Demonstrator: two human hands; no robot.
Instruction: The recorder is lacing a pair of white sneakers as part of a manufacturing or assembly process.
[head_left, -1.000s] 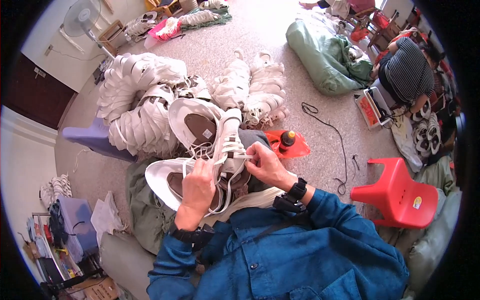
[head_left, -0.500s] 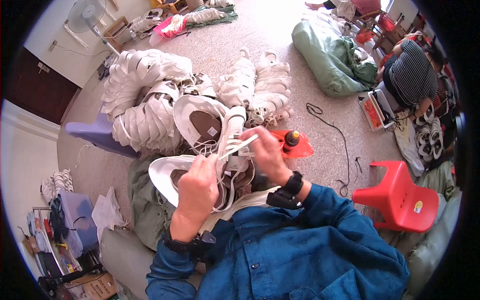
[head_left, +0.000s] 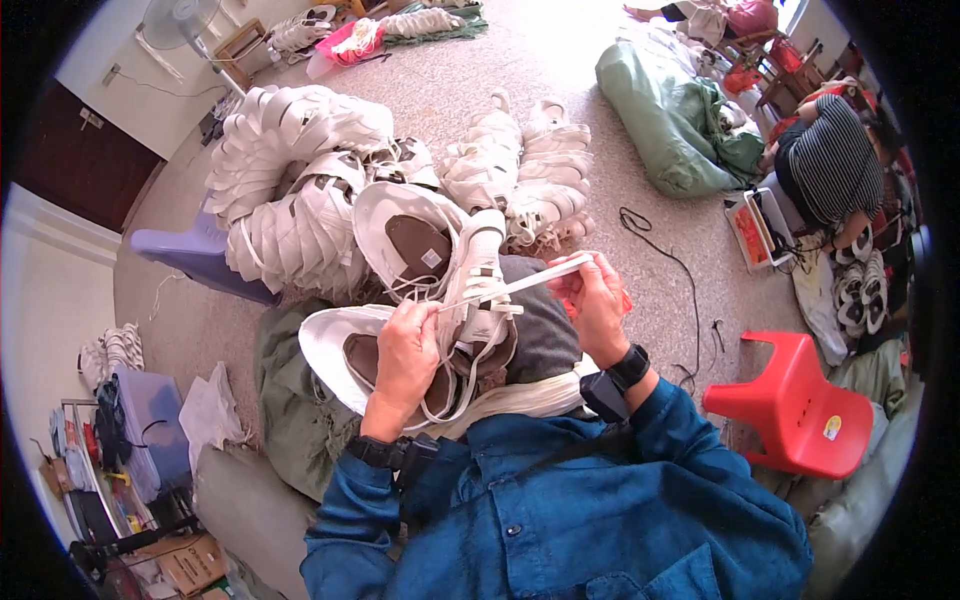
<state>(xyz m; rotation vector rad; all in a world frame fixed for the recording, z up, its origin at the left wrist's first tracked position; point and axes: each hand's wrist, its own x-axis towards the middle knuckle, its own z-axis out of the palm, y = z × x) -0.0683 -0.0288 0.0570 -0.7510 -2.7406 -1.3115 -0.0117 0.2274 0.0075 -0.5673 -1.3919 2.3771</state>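
Observation:
A white shoelace [head_left: 535, 281] runs taut and slanting across a cream shoe upper [head_left: 484, 240] over my lap. My right hand [head_left: 597, 308] pinches its raised end, off to the right of the upper. Beside the upper's left edge, my left hand [head_left: 404, 352] has thumb and finger closed on the lace at its lower end. Another pale upper with a brown lining [head_left: 400, 225] lies just left of the laced one, and a further white upper [head_left: 325, 335] shows partly behind my left hand. A bundle of pale laces [head_left: 530, 402] rests across my lap.
Stacked shoe uppers [head_left: 295, 240] lean over a purple plastic chair [head_left: 185, 255] at left. More uppers [head_left: 550, 165] stand in rows ahead. A red stool [head_left: 800, 400] is at right, near a black cord [head_left: 675, 265]. A co-worker in stripes [head_left: 832, 150] bends beyond a green sack [head_left: 665, 120].
My right hand has moved right with the lace, away from the upper, and the lace stretches longer between my hands. My left hand has shifted slightly.

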